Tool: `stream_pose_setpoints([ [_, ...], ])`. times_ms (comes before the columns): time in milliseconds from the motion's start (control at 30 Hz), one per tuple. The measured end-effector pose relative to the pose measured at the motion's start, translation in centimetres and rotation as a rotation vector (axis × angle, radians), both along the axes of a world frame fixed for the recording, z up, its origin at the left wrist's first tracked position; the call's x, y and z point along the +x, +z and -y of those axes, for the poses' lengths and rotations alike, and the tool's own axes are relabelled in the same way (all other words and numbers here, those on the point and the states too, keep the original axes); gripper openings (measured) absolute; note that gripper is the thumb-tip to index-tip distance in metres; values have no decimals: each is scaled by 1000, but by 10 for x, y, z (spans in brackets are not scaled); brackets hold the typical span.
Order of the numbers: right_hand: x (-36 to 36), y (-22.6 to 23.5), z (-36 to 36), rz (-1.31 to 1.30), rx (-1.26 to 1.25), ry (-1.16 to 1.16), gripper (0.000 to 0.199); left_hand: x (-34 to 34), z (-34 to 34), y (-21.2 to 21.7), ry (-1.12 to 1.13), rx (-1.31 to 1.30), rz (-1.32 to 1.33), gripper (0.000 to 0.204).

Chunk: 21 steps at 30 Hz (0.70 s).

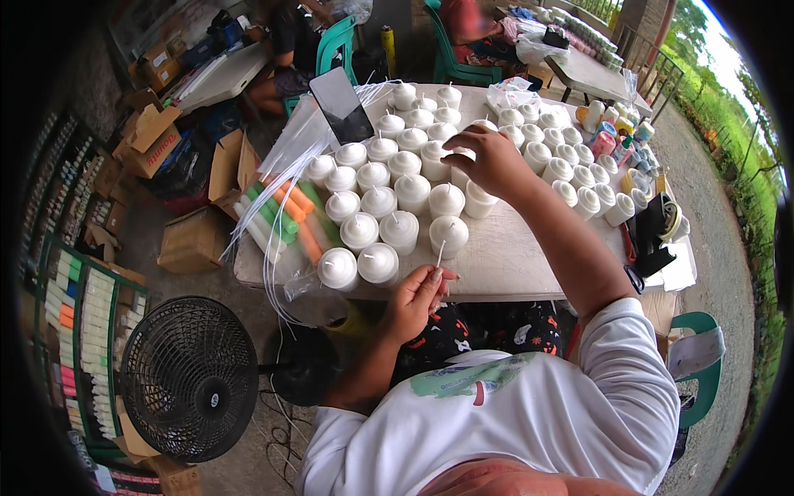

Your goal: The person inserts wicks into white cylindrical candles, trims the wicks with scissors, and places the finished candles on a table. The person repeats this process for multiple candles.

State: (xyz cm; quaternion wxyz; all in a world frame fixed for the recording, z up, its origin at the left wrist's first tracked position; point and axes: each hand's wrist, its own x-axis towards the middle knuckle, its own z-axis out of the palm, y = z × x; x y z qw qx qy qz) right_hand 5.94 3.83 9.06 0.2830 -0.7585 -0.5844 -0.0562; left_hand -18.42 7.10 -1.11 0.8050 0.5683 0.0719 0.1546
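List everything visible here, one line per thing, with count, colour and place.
white candles: dozens, white with wicks, in rows across the table
table: one, pale top, in front of the person
coloured candles: a bundle, green, orange and white, in clear wrap at the table's left edge
wick strings: a bunch, white, hanging off the table's left side
fan: one, black, on the floor lower left
cardboard boxes: several, brown, left of the table
chairs: two, green, behind the table
left hand: fingers pinching a thin white wick
right hand: reaching over the candles
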Motion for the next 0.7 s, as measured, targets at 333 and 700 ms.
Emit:
stream_pose_setpoints([
  [333, -88, -54, 180, -1579, 256, 221, 30, 51, 75, 16, -255, -13, -20, 29],
  [700, 21, 11, 393, -971, 1208, 438, 41, 15, 53, -1, -465, 569, -207, 23],
])
